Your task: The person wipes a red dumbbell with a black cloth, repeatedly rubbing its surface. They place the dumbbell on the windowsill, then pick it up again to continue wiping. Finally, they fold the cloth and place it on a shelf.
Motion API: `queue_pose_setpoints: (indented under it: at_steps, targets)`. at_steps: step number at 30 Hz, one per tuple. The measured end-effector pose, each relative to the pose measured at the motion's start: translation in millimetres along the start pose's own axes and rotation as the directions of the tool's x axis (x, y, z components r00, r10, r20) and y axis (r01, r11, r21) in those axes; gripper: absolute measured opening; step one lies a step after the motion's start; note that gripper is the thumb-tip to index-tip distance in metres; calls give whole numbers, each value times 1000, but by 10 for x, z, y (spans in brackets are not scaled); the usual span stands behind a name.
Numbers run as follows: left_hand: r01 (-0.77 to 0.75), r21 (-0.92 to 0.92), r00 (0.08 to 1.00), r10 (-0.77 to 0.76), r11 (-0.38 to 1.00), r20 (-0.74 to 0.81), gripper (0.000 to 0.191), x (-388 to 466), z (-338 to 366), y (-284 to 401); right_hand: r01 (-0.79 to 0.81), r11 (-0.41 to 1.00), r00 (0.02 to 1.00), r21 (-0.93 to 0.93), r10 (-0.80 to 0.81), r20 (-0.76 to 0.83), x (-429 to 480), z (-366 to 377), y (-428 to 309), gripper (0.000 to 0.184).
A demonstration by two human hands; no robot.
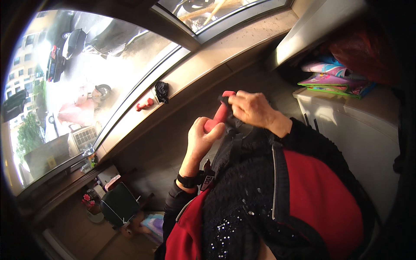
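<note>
My left hand (203,133) grips the near end of a pink dumbbell (221,112), which I hold up at an angle in front of my body. At its far end, my right hand (250,109) pinches a piece of black cloth (224,99) against the bar and head. The fingers hide most of that cloth. Over on the windowsill lies a second pink dumbbell (144,104). Beside it sits a crumpled black cloth bundle (162,92).
A tiled windowsill (208,66) runs diagonally below the window. To the right stands a white cabinet (351,130) with folded colourful bags (334,83) on top. At lower left are a dark green chair back (118,204) and a plastic bottle (87,165) on the sill.
</note>
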State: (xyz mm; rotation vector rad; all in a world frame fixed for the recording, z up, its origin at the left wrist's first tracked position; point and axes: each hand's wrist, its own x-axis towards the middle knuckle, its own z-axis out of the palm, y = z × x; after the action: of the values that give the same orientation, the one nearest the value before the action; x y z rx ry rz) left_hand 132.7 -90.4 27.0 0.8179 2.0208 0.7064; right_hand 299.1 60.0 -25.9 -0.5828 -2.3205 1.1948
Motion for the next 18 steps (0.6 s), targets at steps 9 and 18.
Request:
queue_pose_setpoints:
  at_steps: [9,18]
  targets:
    - [-99,200,993,109,975,-40,41,-37,21,26,-90,983,993,158,77,91,-48,-93,27,16]
    - [-233,324,964,262,917,-47,41,-67,28,111,95,982,972,162,-127,200,-39,-58,25,14]
